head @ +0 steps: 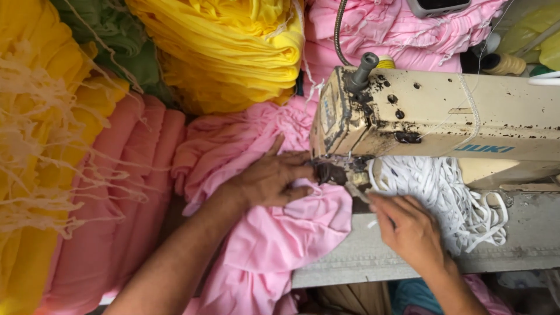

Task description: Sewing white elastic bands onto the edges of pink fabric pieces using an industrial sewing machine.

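My left hand [274, 178] lies flat on pink fabric [280, 233], pressing it toward the needle area of a worn cream sewing machine [431, 116]. My right hand [405, 227] rests on the grey machine table [361, 259] just right of the needle, its fingertips pinching the fabric edge together with white elastic tape [461, 198]. The tape lies in a loose heap under the machine arm. The needle and presser foot are mostly hidden by the machine head.
Piles of folded cloth crowd the left and back: yellow [233, 46], salmon pink [128, 192], green [111, 29], pink [396, 35]. Frayed cream threads [41, 146] hang over the left stack. Thread cones [504, 63] stand behind the machine.
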